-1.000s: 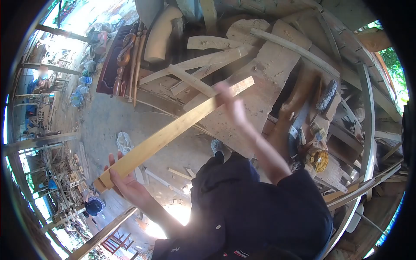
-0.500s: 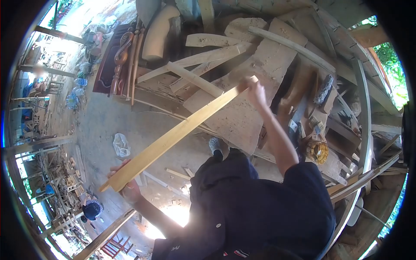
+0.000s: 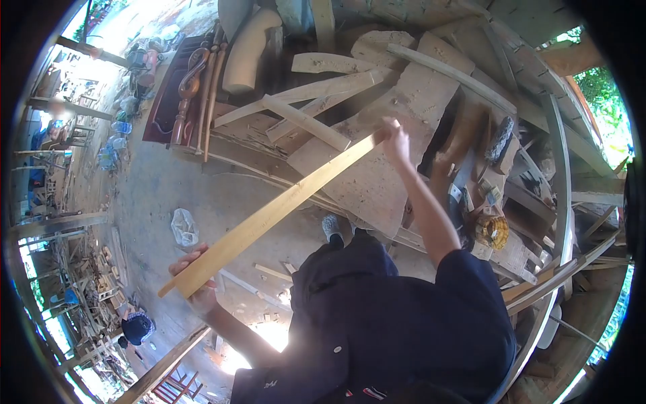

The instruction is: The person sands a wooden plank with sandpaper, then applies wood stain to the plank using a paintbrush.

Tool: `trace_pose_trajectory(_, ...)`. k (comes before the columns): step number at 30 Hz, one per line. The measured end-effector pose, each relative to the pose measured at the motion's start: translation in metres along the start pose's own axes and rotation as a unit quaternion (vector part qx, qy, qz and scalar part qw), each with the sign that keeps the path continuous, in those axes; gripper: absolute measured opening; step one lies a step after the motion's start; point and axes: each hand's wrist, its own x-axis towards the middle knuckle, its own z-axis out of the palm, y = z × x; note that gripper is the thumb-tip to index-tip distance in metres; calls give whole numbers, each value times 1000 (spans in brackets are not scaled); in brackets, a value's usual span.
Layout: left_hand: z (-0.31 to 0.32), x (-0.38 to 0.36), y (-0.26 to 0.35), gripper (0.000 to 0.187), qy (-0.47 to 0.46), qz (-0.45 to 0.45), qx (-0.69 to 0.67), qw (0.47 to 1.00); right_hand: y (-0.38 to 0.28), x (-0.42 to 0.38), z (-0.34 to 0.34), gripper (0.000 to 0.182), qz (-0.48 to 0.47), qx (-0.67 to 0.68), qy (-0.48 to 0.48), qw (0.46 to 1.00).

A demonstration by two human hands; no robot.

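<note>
I hold a long pale wooden plank (image 3: 276, 212) that runs diagonally from lower left to upper right. My left hand (image 3: 192, 286) grips its near end from below, fingers curled round the edge. My right hand (image 3: 396, 138) is closed on its far end, above a big rough timber slab (image 3: 410, 108). The plank hangs in the air over the concrete floor (image 3: 168, 188). My dark blue clothes fill the bottom of the view.
A heap of boards and curved offcuts (image 3: 323, 87) lies beyond the plank. Carved dark wooden pieces (image 3: 192, 81) lean at upper left. A brush (image 3: 501, 138) and a yellow coil (image 3: 492, 231) sit on the cluttered bench at right. A plastic bag (image 3: 184, 227) lies on the floor. A person in a cap (image 3: 138, 328) is at lower left.
My right hand has slid along the plank from its middle part to the far end. The near end with my left hand has sunk slightly.
</note>
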Motion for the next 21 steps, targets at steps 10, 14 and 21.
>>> trace_pose_trajectory(10,-21,6,-14,77,-8,-36,115,993,-4,-31,-6,38,-103,30,-13,994)
trace_pose_trajectory(14,-2,4,-4,63,25,-60,22,998,66,21,9,35,-58,-101,87,989)
trace_pose_trajectory(21,20,11,29,56,64,-111,134,983,-206,-152,1,58,-278,89,-126,948)
